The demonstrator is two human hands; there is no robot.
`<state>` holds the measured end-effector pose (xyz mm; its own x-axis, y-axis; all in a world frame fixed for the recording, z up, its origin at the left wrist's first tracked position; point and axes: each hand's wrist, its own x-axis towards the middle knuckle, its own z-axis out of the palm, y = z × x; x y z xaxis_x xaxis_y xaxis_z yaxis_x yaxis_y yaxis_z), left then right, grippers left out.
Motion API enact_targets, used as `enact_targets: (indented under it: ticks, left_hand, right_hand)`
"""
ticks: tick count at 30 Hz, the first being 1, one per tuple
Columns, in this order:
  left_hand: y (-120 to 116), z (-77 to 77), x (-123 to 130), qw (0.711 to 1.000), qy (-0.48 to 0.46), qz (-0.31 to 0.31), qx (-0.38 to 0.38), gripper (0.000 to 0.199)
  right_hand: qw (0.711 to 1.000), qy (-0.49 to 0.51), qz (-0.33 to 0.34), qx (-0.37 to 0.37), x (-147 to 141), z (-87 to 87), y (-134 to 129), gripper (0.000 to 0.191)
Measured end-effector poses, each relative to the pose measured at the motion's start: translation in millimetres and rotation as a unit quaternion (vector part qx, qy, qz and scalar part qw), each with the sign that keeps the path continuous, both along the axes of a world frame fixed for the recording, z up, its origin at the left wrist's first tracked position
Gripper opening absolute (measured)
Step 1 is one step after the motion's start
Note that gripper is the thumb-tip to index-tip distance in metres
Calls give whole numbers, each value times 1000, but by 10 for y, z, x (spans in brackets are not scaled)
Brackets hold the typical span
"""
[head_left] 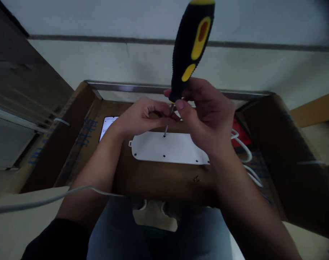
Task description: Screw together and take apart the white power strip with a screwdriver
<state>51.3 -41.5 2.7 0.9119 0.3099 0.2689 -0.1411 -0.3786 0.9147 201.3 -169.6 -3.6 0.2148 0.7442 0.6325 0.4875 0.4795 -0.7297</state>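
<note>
My right hand (205, 119) grips the black-and-yellow handle of a screwdriver (193, 47), which stands nearly upright with its metal shaft pointing down. My left hand (140, 117) pinches near the shaft tip, around a small dark screw (166, 130). The screw's lower end sits at a hole in a white plastic power strip casing (167, 148), which lies flat on brown cardboard (164, 184). My fingers hide the joint between shaft tip and screw. Several other dark holes show along the casing.
A small metal piece (197, 178) lies on the cardboard below the casing. A smartphone (107, 126) leans at the left, and a white cable (242, 148) loops at the right beside a red item (241, 135). A white plug (153, 215) rests on my jeans (159, 242).
</note>
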Motion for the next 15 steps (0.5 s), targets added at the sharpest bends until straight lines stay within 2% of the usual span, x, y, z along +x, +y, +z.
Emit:
enact_targets:
  ticks: [3,6,10,13,15]
  left_hand:
    - [-31,17,-6,1000,2,4,-22,13]
    - [-71,-12,23,998,-8,49,-38,18]
    - [-75,-67,65,994,-24,104,1,38]
    - [-79,-87,93,993,-28,111,15,45]
    - [-92,-89,107,994,-30,106,15,45]
  right_hand:
    - [999,-3,-27,28,0,10,15,48]
    - [997,6,-49,60,-2,14,30,42]
    - [1000,25,-3,14,-14,20,13,35]
    - [1000,17,19,1,-35,29,0,45]
    - [1000,17,0,9,-49,32,3,51]
